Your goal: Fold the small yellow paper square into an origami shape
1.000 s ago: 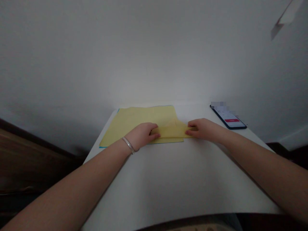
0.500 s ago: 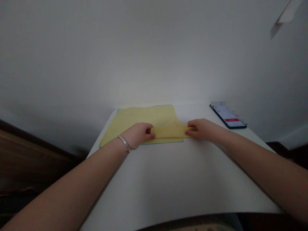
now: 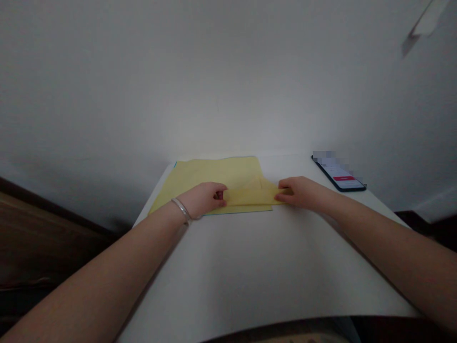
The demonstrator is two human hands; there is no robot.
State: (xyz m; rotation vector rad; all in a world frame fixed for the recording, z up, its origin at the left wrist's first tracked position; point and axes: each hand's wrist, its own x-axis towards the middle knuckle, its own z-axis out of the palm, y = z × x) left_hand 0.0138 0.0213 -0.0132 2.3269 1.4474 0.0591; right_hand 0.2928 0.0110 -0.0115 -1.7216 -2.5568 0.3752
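- no readable text, numbers or brands
- phone (image 3: 335,170), right of and beyond the grip of the right hand (image 3: 300,191): screen text too small, partly pixelated
- red bar (image 3: 343,178) on screen: label illegible

Dim grey light — wall (image 3: 228,81) palest low centre; soft shadows on table (image 3: 257,267) — phone (image 3: 339,174) partly pixelated.
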